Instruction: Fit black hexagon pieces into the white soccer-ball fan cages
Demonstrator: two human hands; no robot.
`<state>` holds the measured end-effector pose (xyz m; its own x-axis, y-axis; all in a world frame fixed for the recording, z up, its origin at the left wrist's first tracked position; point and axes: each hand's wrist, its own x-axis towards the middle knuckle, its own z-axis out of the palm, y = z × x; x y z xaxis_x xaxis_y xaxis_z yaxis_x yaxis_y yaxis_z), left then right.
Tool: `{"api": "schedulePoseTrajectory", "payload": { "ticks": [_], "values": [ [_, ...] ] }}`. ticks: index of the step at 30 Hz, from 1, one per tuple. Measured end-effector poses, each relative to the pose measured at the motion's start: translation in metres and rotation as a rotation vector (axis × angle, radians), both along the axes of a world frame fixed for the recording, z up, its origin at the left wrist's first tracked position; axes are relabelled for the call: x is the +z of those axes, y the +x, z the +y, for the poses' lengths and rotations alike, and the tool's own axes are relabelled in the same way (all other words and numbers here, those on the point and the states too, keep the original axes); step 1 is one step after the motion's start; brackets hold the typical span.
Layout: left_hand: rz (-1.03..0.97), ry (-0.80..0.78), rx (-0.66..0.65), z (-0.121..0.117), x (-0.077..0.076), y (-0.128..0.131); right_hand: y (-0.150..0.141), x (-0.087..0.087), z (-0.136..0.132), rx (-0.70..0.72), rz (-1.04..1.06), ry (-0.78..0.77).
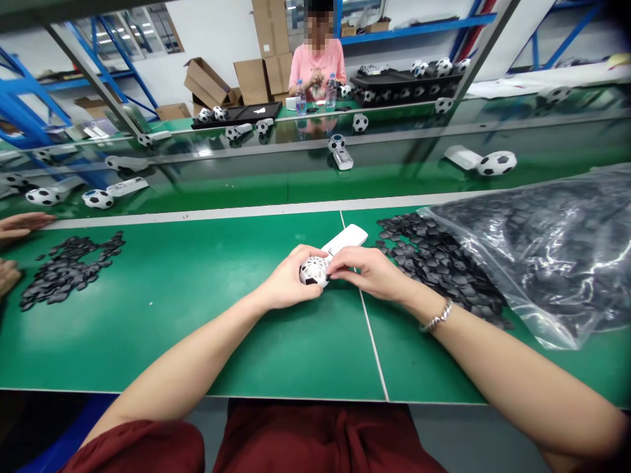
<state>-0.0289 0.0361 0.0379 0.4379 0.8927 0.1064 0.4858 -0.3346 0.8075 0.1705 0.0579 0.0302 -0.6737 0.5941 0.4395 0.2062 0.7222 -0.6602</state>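
Note:
My left hand is wrapped round the ball-shaped head of a small white hand fan with a football pattern. The fan's white handle sticks out away from me over the green table. My right hand pinches at the top of the fan head, fingertips pressed together on it; whether a small piece sits under them is hidden. Just right of my right hand lies a heap of small black pieces.
A clear plastic bag full of black pieces lies at the right. Another pile of black pieces sits at the left beside another person's hands. Several football fans ride the conveyor beyond. A person in pink works opposite.

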Motion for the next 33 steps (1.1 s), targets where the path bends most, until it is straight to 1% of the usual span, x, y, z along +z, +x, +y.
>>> {"api": "schedulePoseTrajectory", "payload": {
  "ticks": [4, 6, 11, 15, 18, 20, 21, 23, 25, 27, 29, 30, 31, 33],
  "values": [
    [-0.011, 0.058, 0.147, -0.005, -0.004, 0.010, -0.003, -0.002, 0.003, -0.031, 0.034, -0.040],
    [-0.019, 0.092, 0.186, -0.007, -0.006, 0.014, -0.004, -0.004, 0.005, -0.054, 0.043, -0.067],
    [-0.022, 0.121, 0.188, -0.007, -0.009, 0.017, -0.003, -0.008, 0.015, -0.100, 0.045, -0.137],
    [-0.030, 0.141, 0.187, -0.004, -0.010, 0.015, -0.006, -0.009, 0.015, -0.144, -0.030, -0.125],
    [-0.038, 0.136, 0.148, 0.005, -0.009, 0.010, -0.010, 0.000, 0.016, -0.170, -0.132, -0.101],
    [-0.022, 0.130, 0.166, 0.021, -0.007, 0.002, -0.009, 0.011, 0.024, -0.199, -0.200, -0.076],
    [-0.011, 0.136, 0.198, 0.033, -0.005, -0.003, -0.007, 0.018, 0.032, -0.231, -0.230, -0.061],
    [0.002, 0.176, 0.296, 0.067, 0.000, -0.016, 0.003, 0.030, 0.055, -0.343, -0.290, -0.033],
    [0.001, 0.253, 0.409, 0.108, 0.005, -0.030, 0.019, 0.040, 0.088, -0.493, -0.355, -0.018],
    [0.007, 0.328, 0.527, 0.149, 0.006, -0.043, 0.038, 0.047, 0.127, -0.651, -0.414, -0.016],
    [0.034, 0.365, 0.599, 0.181, 0.000, -0.052, 0.057, 0.052, 0.168, -0.808, -0.464, -0.021],
    [0.055, 0.370, 0.619, 0.191, -0.005, -0.054, 0.065, 0.054, 0.187, -0.881, -0.485, -0.025],
    [0.080, 0.370, 0.627, 0.198, -0.012, -0.055, 0.071, 0.055, 0.206, -0.945, -0.504, -0.030],
    [0.130, 0.380, 0.616, 0.203, -0.026, -0.053, 0.081, 0.056, 0.238, -1.046, -0.536, -0.038]
  ]
}}
